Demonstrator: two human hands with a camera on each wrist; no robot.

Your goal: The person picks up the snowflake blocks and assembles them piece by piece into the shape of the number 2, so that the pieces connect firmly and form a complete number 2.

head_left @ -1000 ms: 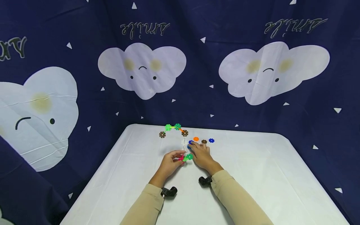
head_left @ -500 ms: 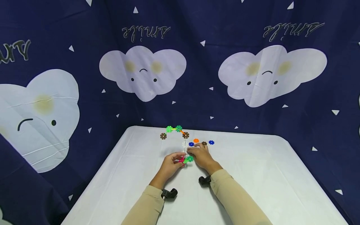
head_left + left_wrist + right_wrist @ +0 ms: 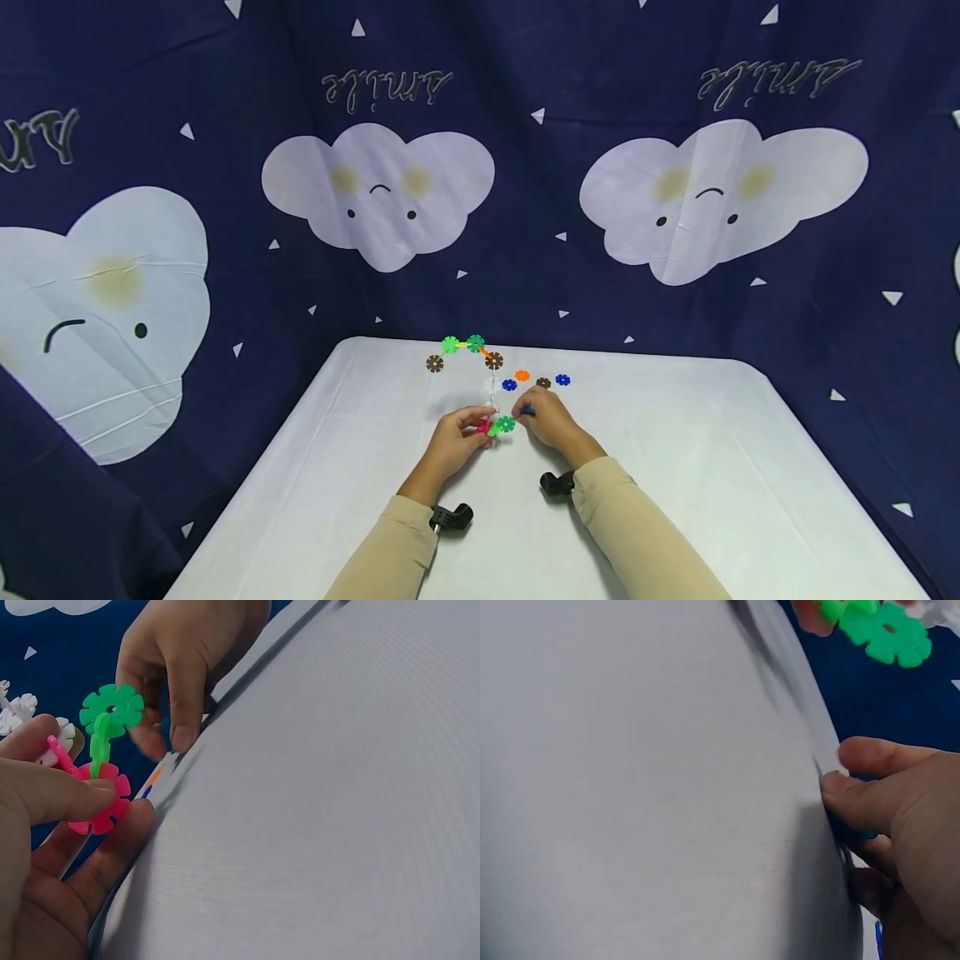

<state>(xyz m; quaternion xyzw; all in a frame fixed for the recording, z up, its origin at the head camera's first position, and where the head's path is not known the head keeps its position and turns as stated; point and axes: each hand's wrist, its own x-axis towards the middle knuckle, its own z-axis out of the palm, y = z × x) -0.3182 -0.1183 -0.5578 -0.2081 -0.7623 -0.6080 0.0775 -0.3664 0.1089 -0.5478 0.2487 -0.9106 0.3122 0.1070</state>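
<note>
My left hand [image 3: 454, 435] pinches a pink snowflake disc [image 3: 105, 814] between thumb and fingers. The disc belongs to a chain of interlocked plastic snowflake discs, with a light green disc [image 3: 98, 746] and a darker green disc [image 3: 112, 709] at its near end. White, brown, orange, yellow and green discs continue the chain, curving away to a brown disc [image 3: 435, 363]. Just right of the green end, my right hand [image 3: 551, 418] pinches a blue snowflake disc [image 3: 527, 410] low over the table. Its fingers mostly cover that disc in both wrist views.
Loose discs lie beyond my right hand: a blue one [image 3: 509, 385], an orange one [image 3: 522, 376], a brown one [image 3: 543, 382] and another blue disc [image 3: 562, 380]. The white table [image 3: 675, 467] ends at a dark blue cloud-patterned curtain [image 3: 525, 192].
My right hand has picked up a blue disc from beside the chain's white part and drawn it back towards me, slightly right. My left hand keeps its hold on the chain.
</note>
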